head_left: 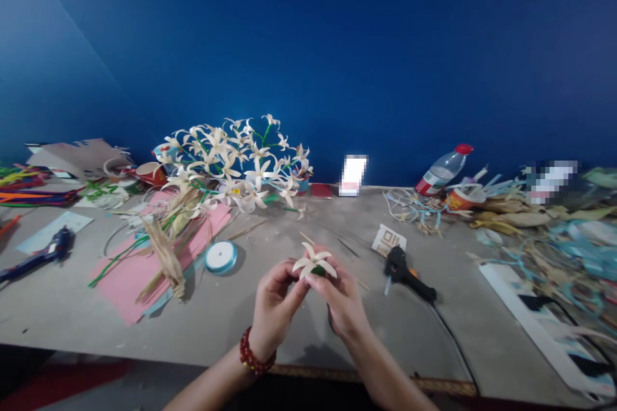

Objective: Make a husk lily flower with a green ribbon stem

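Between my two hands, above the grey table, is a cream artificial flower with narrow curled petals and a green centre. My left hand, with a red beaded bracelet at the wrist, pinches the flower from the left. From the other side, my right hand grips it, thumb near the lower petals. The undersides of the flower and some fingertips are hidden. Right of my hands lies a black glue gun, its cord running to the front edge. A blue ribbon spool rests to the left.
Many similar flowers stand in cups at the back. Pink paper carries dried husks. A second glue gun lies far left. A bottle leans at back right, and a power strip lies at the right.
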Action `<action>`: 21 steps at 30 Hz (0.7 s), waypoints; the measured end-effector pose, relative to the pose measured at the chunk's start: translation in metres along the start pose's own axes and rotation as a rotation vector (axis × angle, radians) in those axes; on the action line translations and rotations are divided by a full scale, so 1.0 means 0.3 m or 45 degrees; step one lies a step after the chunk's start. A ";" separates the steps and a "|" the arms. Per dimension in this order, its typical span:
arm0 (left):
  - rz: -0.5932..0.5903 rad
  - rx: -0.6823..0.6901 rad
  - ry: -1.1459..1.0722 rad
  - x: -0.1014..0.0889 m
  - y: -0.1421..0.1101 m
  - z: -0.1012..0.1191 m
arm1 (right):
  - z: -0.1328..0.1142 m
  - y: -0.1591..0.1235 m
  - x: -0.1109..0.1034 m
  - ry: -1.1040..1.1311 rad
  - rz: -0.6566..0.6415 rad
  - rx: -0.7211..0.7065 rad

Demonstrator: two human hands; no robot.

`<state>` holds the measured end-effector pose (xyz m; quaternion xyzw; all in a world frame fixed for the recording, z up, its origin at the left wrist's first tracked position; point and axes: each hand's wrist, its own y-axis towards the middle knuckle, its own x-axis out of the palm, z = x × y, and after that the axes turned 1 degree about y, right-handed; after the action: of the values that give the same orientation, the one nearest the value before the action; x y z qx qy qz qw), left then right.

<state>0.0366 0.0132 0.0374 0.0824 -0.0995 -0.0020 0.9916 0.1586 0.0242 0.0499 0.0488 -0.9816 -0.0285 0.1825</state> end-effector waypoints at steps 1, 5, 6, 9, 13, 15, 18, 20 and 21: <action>-0.010 -0.006 0.008 0.001 -0.001 0.000 | 0.000 0.000 -0.001 -0.016 0.005 -0.014; -0.013 -0.094 -0.081 0.005 -0.005 -0.003 | -0.002 0.001 -0.001 -0.091 0.036 -0.069; -0.004 -0.117 -0.129 0.006 -0.005 -0.006 | -0.002 0.002 0.000 -0.106 0.047 -0.072; 0.015 -0.148 -0.251 0.003 -0.006 -0.019 | -0.003 0.002 0.004 -0.110 0.054 -0.043; 0.029 -0.157 -0.325 0.002 -0.007 -0.033 | 0.005 -0.002 0.006 -0.069 0.047 -0.004; 0.037 -0.171 -0.362 0.007 -0.008 -0.037 | 0.014 -0.004 0.004 -0.035 0.074 -0.003; 0.056 -0.207 -0.407 0.016 -0.011 -0.043 | 0.027 -0.004 0.001 0.011 0.106 0.005; 0.046 -0.219 -0.394 0.016 -0.013 -0.045 | 0.031 -0.003 0.001 0.013 0.127 0.006; 0.037 -0.208 -0.368 0.014 -0.014 -0.044 | 0.032 -0.002 0.000 0.007 0.137 -0.003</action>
<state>0.0434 0.0113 0.0247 -0.0012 -0.2418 -0.0075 0.9703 0.1552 0.0241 0.0411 -0.0043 -0.9822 -0.0196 0.1865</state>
